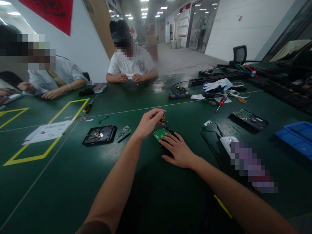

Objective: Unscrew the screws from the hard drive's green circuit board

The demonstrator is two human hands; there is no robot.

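A hard drive (159,134) with a green circuit board lies on the table in front of me. My right hand (180,151) rests flat across its near right part, fingers spread, covering much of it. Just above the drive's far edge, my left hand (152,123) is closed around a screwdriver (162,118); only a bit of its yellow and black handle shows, and its tip is hard to make out. Left of that arm lie a removed circuit board (124,132) and another black hard drive (99,135).
A third hard drive (248,119) lies right, near a blue tray (296,138). A white device with a cable (229,143) is beside my right arm. Further off are a red screwdriver (221,103), white gloves (218,86) and a yellow-black screwdriver (88,106). Two people sit across the green table (60,188).
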